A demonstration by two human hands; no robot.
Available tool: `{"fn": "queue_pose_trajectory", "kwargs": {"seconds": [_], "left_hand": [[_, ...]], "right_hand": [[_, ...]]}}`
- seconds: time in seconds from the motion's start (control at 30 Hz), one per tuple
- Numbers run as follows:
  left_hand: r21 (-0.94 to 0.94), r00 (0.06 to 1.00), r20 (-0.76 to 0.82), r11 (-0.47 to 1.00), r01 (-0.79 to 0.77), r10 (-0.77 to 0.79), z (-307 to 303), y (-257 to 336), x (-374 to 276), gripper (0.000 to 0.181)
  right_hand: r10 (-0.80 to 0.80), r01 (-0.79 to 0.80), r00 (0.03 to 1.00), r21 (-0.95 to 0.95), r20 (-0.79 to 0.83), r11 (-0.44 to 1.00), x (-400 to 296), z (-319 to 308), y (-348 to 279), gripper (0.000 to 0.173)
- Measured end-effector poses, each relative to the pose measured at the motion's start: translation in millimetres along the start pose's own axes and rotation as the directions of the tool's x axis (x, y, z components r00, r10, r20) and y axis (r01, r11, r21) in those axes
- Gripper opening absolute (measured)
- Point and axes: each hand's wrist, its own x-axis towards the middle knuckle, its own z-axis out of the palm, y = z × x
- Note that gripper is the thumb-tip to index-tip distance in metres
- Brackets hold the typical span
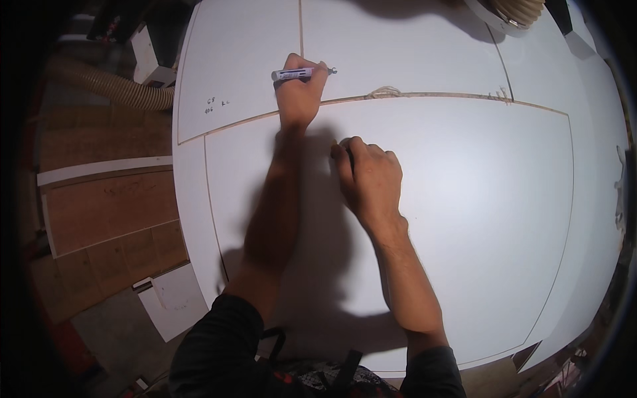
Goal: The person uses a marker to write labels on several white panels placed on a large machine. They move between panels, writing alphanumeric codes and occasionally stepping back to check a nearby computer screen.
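Observation:
My left hand (299, 94) grips a marker pen (293, 74) with a pale barrel, its dark tip at a small dark mark on a white panel (398, 54). My right hand (373, 174) rests with curled fingers on a larger white panel (473, 209) nearer to me. A small yellowish thing (334, 143) shows at its thumb and forefinger; most of it is hidden, and I cannot tell what it is. Handwritten figures and letters (211, 105) stand on the far left panel, left of my left hand.
Narrow brown-edged seams (423, 94) run between the white panels, with a small pile of pale shavings or strands (386, 91) on one. A ribbed hose fitting (515, 12) stands at the top right. Another ribbed hose (124, 89) lies at the left, above brown boards (114, 209).

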Motion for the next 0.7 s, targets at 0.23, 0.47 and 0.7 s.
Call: {"fn": "queue_pose_trajectory", "kwargs": {"seconds": [0.23,0.47,0.7], "left_hand": [[-0.046,0.996,0.078,0.998,-0.046,0.049,2.4,7.1,-3.4,0.024],[0.027,0.997,0.083,1.0,-0.009,0.007,1.8,8.9,-2.2,0.026],[-0.067,0.995,0.095,0.998,0.002,0.005,2.0,8.9,-1.6,0.026]], "right_hand": [[-0.033,0.033,0.999,-0.036,-0.013,0.999,-2.3,3.8,-3.9,0.03],[-0.057,0.056,0.998,-0.024,-0.022,0.998,1.0,9.5,-3.7,0.029],[-0.091,0.092,0.99,0.007,-0.106,0.996,0.7,2.5,-8.6,0.026]]}}
